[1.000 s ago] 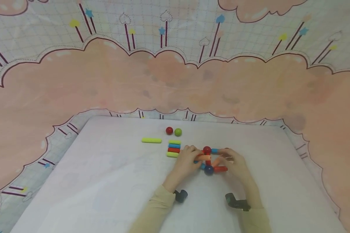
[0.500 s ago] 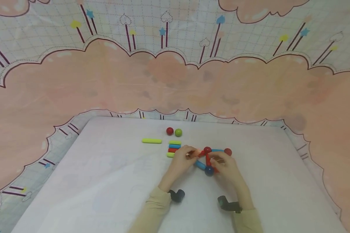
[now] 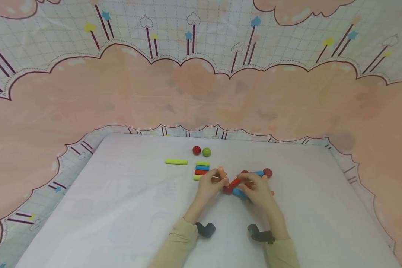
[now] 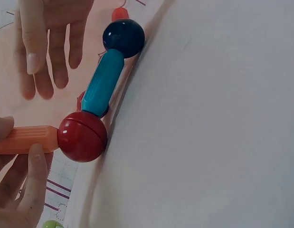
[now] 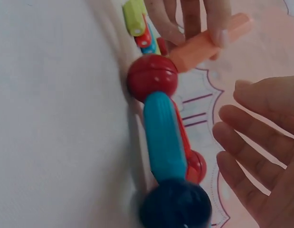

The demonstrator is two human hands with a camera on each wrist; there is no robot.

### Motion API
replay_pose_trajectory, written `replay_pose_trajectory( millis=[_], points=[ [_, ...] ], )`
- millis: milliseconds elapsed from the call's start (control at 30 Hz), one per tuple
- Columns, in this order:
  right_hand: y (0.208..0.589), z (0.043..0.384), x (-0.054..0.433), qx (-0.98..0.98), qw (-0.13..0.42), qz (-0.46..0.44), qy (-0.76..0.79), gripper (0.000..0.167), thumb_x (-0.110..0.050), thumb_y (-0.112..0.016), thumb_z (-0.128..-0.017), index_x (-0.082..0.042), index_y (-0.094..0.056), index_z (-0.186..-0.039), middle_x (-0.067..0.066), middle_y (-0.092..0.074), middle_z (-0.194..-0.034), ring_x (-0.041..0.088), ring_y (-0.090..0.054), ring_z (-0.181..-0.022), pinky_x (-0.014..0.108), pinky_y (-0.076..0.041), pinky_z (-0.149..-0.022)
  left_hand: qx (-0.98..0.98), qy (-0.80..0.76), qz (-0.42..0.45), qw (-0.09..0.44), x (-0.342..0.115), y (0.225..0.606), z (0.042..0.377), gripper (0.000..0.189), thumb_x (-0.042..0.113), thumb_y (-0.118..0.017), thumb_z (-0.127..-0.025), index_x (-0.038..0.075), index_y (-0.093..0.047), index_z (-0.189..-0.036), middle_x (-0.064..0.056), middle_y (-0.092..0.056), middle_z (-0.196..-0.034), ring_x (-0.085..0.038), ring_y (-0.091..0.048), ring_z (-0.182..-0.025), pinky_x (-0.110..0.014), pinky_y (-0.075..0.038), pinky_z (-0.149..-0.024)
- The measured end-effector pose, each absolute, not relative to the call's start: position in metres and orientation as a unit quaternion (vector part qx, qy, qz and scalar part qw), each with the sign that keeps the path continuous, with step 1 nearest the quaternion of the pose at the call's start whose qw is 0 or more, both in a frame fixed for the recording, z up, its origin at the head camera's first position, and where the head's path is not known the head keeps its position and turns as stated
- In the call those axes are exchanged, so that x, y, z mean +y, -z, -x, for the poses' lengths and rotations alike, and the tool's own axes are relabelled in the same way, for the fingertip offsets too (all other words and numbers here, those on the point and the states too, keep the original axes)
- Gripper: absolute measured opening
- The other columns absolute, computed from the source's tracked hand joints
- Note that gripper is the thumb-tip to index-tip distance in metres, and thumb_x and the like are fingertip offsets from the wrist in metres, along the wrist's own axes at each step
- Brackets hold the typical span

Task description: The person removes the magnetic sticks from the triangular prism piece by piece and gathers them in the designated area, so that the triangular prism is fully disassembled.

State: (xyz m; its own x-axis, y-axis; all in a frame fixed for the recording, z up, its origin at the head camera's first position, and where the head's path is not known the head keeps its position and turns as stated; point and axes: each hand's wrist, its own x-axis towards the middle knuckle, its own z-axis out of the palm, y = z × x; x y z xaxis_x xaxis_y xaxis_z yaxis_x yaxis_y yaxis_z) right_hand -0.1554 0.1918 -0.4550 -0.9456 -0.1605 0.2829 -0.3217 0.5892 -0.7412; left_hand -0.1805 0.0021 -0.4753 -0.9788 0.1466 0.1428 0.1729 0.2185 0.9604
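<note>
In the head view my left hand (image 3: 208, 187) pinches an orange magnetic rod (image 4: 28, 139) between thumb and fingers. One end of that rod meets a red ball (image 4: 82, 136), and it points up at a tilt in the head view. From this ball a blue rod (image 4: 103, 83) runs to a dark blue ball (image 5: 175, 206), which the right hand hides in the head view. A red rod (image 3: 235, 182) also leaves the red ball. Over the joined rods is my right hand (image 3: 259, 190), its fingers extended and apart from them in the right wrist view (image 5: 260, 137).
Short rods lie stacked in a row (image 3: 202, 168) beside the left hand. Farther left is a longer yellow-green rod (image 3: 176, 161). Behind these sit a loose red ball (image 3: 196, 150) and a green ball (image 3: 206, 152). Another red ball (image 3: 267, 173) ends the joined frame at right.
The orange rod in my left hand has swung from lying level to pointing up. The joined frame has turned and shifted slightly right. My right hand has moved left over it.
</note>
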Motion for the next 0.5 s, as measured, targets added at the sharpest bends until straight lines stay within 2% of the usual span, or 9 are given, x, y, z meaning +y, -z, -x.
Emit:
replay_pose_trajectory(
  millis=[167,233,333,500],
  points=[
    [0.461,0.156,0.183,-0.904,0.086,-0.127,-0.399,0.031,-0.008,-0.071,-0.084,-0.011,-0.067,-0.114,0.007,-0.069,-0.105,0.027,-0.053,-0.097,0.043,-0.040,-0.088,-0.764,0.641,0.075,-0.006,0.001,0.479,0.180,0.022,0.020,-0.071,-0.085,0.005,-0.067,-0.101,-0.014,-0.068,-0.101,-0.017,-0.066,-0.088,-0.023,-0.055,-0.079],
    [0.465,0.155,0.180,-0.911,0.078,-0.120,-0.388,0.033,-0.011,-0.071,-0.084,-0.015,-0.066,-0.117,0.004,-0.067,-0.107,0.023,-0.053,-0.101,0.042,-0.042,-0.089,-0.757,0.650,0.065,-0.016,-0.001,0.481,0.179,0.024,0.021,-0.071,-0.086,0.005,-0.066,-0.103,-0.014,-0.067,-0.104,-0.017,-0.066,-0.089,-0.023,-0.054,-0.080],
    [0.471,0.154,0.174,-0.917,0.070,-0.109,-0.376,0.034,-0.017,-0.073,-0.084,-0.019,-0.066,-0.117,0.000,-0.067,-0.110,0.019,-0.050,-0.106,0.041,-0.041,-0.091,-0.745,0.663,0.068,-0.026,-0.005,0.482,0.176,0.024,0.017,-0.069,-0.088,0.001,-0.065,-0.104,-0.017,-0.066,-0.110,-0.023,-0.066,-0.094,-0.027,-0.055,-0.083],
    [0.477,0.155,0.163,-0.931,0.068,-0.105,-0.342,0.035,-0.021,-0.077,-0.081,-0.021,-0.067,-0.114,-0.003,-0.068,-0.108,0.016,-0.048,-0.099,0.035,-0.041,-0.085,-0.743,0.664,0.068,-0.053,-0.011,0.462,0.166,0.024,0.012,-0.065,-0.091,-0.002,-0.061,-0.110,-0.021,-0.065,-0.115,-0.032,-0.065,-0.104,-0.031,-0.055,-0.084]
  ],
)
